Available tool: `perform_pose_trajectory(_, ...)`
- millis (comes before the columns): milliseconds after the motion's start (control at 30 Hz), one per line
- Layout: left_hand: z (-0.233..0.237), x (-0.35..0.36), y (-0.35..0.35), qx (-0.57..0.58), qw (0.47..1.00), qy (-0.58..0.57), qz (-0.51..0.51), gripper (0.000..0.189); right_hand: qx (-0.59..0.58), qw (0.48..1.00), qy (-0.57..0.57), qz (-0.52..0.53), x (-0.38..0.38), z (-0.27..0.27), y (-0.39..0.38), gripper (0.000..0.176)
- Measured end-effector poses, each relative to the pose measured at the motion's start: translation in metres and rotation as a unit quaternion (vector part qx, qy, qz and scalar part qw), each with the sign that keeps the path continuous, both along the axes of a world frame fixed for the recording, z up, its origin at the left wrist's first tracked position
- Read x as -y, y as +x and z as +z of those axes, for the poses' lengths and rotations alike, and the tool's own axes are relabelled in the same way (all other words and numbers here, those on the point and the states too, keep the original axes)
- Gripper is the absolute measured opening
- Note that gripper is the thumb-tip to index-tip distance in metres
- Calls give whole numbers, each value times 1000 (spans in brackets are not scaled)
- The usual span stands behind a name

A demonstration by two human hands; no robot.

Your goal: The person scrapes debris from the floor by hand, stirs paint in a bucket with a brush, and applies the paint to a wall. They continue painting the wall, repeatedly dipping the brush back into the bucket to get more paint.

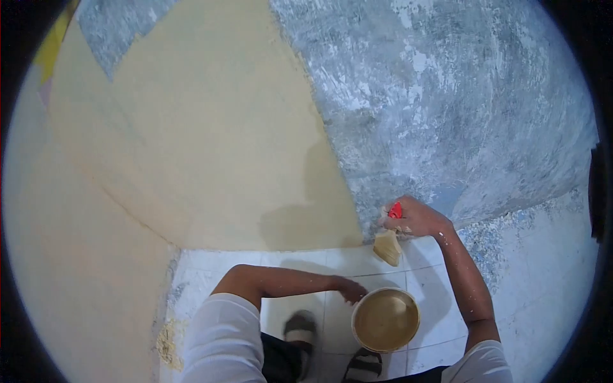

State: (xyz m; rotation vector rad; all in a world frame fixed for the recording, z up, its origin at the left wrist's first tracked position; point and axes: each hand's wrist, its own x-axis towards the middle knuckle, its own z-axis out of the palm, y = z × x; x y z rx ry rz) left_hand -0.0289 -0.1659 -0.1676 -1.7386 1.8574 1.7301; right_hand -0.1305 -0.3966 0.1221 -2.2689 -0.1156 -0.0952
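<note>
My right hand point(412, 217) is closed around the red handle point(396, 210) of a tool close to the foot of the wall. Below the hand, the tool's end point(387, 248) is covered with beige paste. A round white bucket point(416, 305) stands on the floor between my arms, with smooth beige paste point(385, 318) inside. My left hand point(352, 290) is at the bucket's upper left rim; its fingers are dark and partly hidden, so their grip is unclear.
Beige coating point(217, 140) covers the wall's left part, beside rough grey wall point(440, 115) on the right. Debris point(488, 249) lies on the white tiled floor point(294, 258) at right, crumbs point(169, 345) at lower left. My sandalled feet are near the bucket.
</note>
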Motion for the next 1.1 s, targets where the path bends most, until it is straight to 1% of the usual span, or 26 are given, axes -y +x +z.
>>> perform_pose_trajectory(33, 11, 14, 15, 82, 990, -72, -94, 41, 7, 1000, -5, -1, 3, -2, 2, 35)
perform_pose_trajectory(67, 24, 32, 28, 158, 959, -145, -187, 39, 9, 1000, -12, -2, 4, -3, 2, 35)
perform_pose_trajectory(133, 50, 65, 50, 257, 936, -51, -236, 35, 29, 999, -34, -13, 3, 10, -7, 33)
perform_pose_trajectory(167, 62, 75, 55, 281, 935, -55, -206, 37, 40, 998, -42, -21, 3, 18, -12, 33)
perform_pose_trajectory(233, 84, 89, 64, 337, 927, -59, -152, 40, 23, 999, -13, -44, 3, 32, -24, 32)
perform_pose_trajectory(267, 88, 93, 61, 321, 932, -77, -151, 42, 13, 998, 1, -55, 4, 35, -28, 32)
perform_pose_trajectory(367, 94, 111, 42, 253, 949, -125, -144, 47, 59, 996, -11, -63, 20, 33, -32, 30)
perform_pose_trajectory(467, 97, 117, 3, 129, 974, -129, -138, 52, 143, 978, 42, -144, 40, 23, -33, 28)
perform_pose_trajectory(500, 68, 123, 1, 102, 959, -168, -204, 48, 174, 969, 54, -169, 43, 23, -36, 28)
perform_pose_trajectory(533, 101, 115, -15, 111, 968, -150, -166, 42, 205, 958, 60, -193, 46, 30, -37, 29)
perform_pose_trajectory(567, 101, 116, -20, 103, 969, -147, -172, 40, 204, 957, 70, -194, 47, 40, -42, 30)
perform_pose_trajectory(600, 105, 111, -23, 85, 975, -155, -136, 39, 201, 956, 84, -198, 45, 49, -47, 31)
perform_pose_trajectory(633, 108, 107, -23, 66, 979, -160, -107, 38, 186, 960, 43, -207, 46, 57, -51, 32)
perform_pose_trajectory(667, 75, 110, -10, -25, 973, -194, -122, 31, 164, 961, 2, -221, 49, 59, -54, 34)
perform_pose_trajectory(700, 75, 111, -11, -43, 968, -215, -123, 27, 192, 958, -55, -207, 57, 53, -53, 34)
perform_pose_trajectory(733, 68, 114, -7, -33, 948, -263, -177, 29, 215, 951, -115, -188, 64, 47, -53, 36)
perform_pose_trajectory(767, 58, 113, -12, -41, 964, -243, -101, 32, 209, 947, -149, -195, 63, 47, -56, 36)
perform_pose_trajectory(800, 55, 114, -16, -64, 966, -236, -88, 30, 202, 942, -183, -196, 58, 50, -58, 36)
perform_pose_trajectory(833, 70, 111, -20, -71, 971, -210, -89, 28, 191, 941, -190, -205, 50, 51, -59, 36)
perform_pose_trajectory(867, 77, 110, -27, -94, 981, -162, -46, 31, 180, 940, -197, -211, 46, 48, -59, 37)
perform_pose_trajectory(900, 47, 115, -25, -127, 972, -184, -65, 31, 181, 938, -232, -185, 45, 51, -58, 36)
perform_pose_trajectory(933, 43, 119, -31, -136, 970, -182, -87, 30, 184, 934, -263, -156, 41, 58, -58, 35)
perform_pose_trajectory(967, 38, 123, -35, -180, 965, -170, -82, 33, 187, 930, -290, -126, 39, 64, -60, 34)
perform_pose_trajectory(1033, 48, 123, -46, -240, 954, -158, -88, 37, 110, 934, -310, -140, 29, 81, -64, 29)
perform_pose_trajectory(1067, 28, 126, -46, -256, 949, -159, -97, 39, 77, 936, -314, -142, 31, 64, -62, 27)
perform_pose_trajectory(1100, -21, 132, -41, -298, 867, -348, -195, 41, 54, 946, -273, -163, 31, 58, -61, 39)
